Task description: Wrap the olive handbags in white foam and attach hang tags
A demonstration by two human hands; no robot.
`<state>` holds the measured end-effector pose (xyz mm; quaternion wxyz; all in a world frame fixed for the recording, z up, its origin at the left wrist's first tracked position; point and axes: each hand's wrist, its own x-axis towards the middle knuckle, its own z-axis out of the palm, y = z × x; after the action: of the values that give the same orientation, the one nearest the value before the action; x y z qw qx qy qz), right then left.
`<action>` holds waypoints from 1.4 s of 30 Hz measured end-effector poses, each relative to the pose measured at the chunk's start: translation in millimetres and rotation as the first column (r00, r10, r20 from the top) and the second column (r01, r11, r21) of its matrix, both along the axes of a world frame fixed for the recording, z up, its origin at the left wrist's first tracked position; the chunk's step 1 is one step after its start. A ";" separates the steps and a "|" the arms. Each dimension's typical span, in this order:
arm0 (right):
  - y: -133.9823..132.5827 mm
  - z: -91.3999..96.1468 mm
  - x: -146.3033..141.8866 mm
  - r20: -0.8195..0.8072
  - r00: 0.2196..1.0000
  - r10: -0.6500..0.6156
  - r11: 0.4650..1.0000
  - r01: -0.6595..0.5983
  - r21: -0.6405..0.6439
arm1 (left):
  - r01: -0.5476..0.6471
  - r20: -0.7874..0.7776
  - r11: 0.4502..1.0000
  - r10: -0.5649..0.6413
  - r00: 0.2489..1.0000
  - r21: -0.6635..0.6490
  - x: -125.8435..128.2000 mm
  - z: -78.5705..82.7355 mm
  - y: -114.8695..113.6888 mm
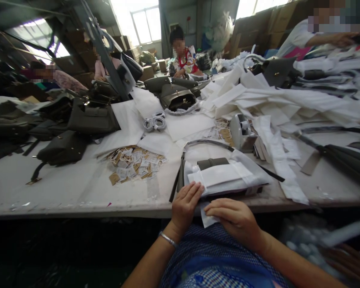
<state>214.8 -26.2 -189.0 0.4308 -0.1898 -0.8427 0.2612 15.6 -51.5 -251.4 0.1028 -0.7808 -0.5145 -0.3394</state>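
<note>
**Bag half-wrapped at the table's near edge**

From beside the bench: the person's left hand (184, 204) lies flat, fingers stretched and together, gripping nothing, fingertips pressing the near edge of the dark olive handbag bundled in white fabric sheets (225, 176). That bundle sits right at the front lip of the long white worktable (63, 180), its curved handle (210, 143) arching behind it. The right hand (235, 218) is curled knuckles-up just beside the left, off the table edge, and appears to pinch a small white paper slip (208, 219) (the fingertips are tucked under, so the exact hold is hidden).

To my eye, this is the stage of dressing the bag in its wrapping, with the slip held ready at the bundle's near side. Placing it would call for the flat hand to hold the sheets from sliding while the other brings the slip level with the edge.

To the left lies a scatter of small brown-and-white card tags (135, 162), and further left a heap of dark handbags (90, 116). Loose white sheets (258, 100) pile up on the right; other people work at the far side.
</note>
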 end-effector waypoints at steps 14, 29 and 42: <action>86.4 -11.0 -45.4 0.349 0.892 -0.286 0.957 0.287 0.051 | -0.080 0.134 0.996 0.073 0.988 0.044 3.5 -4.6 -0.7; 117.8 2.0 -51.2 0.546 0.802 -0.244 0.945 0.323 -0.051 | -0.073 0.014 0.997 0.073 0.997 -0.025 3.3 4.6 2.1; 292.7 44.9 95.0 0.439 0.683 -0.583 0.409 0.714 -0.568 | -0.099 0.050 0.993 0.102 0.994 -0.068 0.9 -3.1 0.7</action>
<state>309.7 266.5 -144.0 0.3164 -0.6721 -0.5677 0.3548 16.5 -50.8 -254.5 0.0803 -0.7476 -0.5665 -0.3372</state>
